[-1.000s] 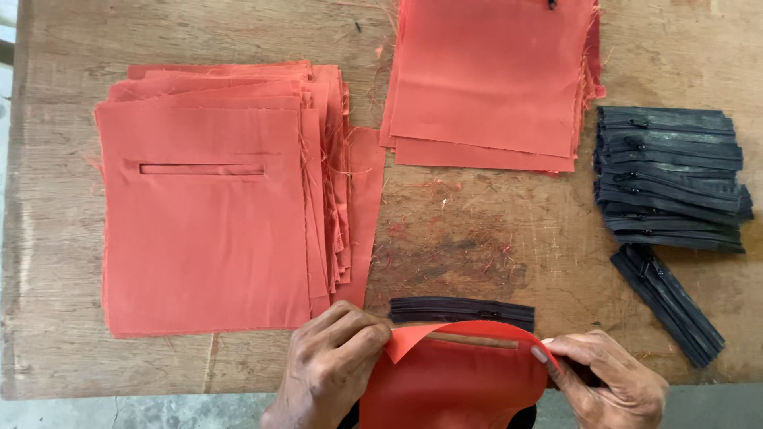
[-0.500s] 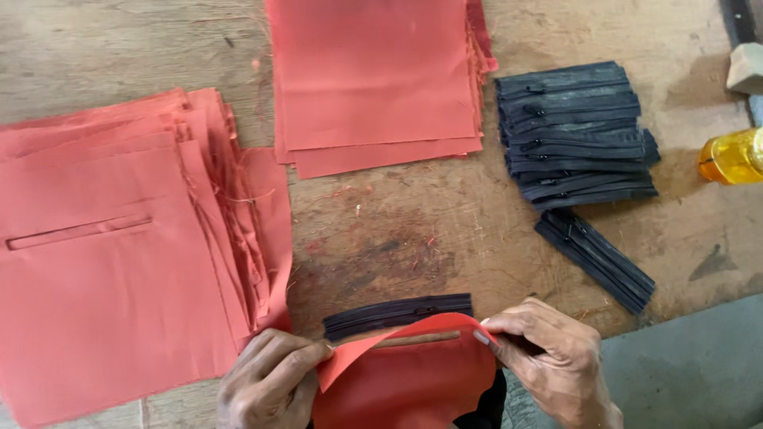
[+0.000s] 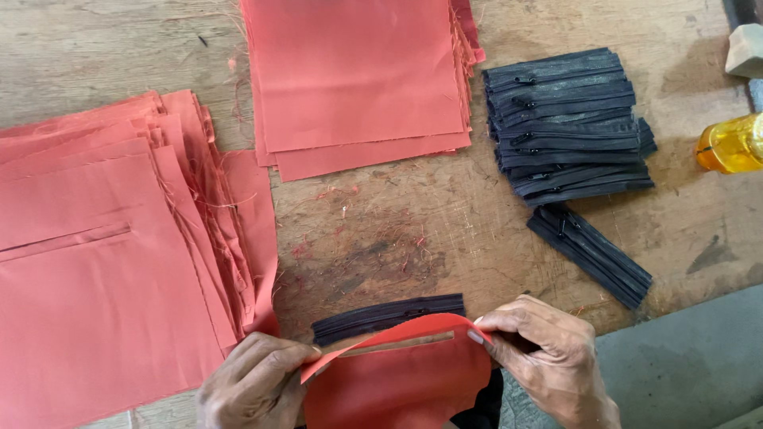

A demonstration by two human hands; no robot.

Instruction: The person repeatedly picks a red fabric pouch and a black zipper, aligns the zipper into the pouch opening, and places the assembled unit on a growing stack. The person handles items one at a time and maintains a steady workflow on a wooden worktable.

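I had both hands at the near edge of the wooden table, at about six o'clock in my view. My left hand was closed in a pinch on the left end of a red fabric piece, thumb and fingers gripping its folded top edge. My right hand pinched the right end of the same edge, fingers curled over it. The piece curved up between my hands, and a narrow slit opening ran along it just below the fold. A black zipper lay flat on the table just beyond the fabric, touching or nearly touching its top edge, toward twelve o'clock from my hands.

At nine o'clock sat a fanned stack of red pieces, the top one showing a slit like the one I held. At twelve o'clock was a second red stack, squarer and neater. At two o'clock lay a pile of black zippers, with a few loose zippers slanting beside it toward three o'clock. A yellow bottle lay at the right edge, and a pale block sat in the far right corner.
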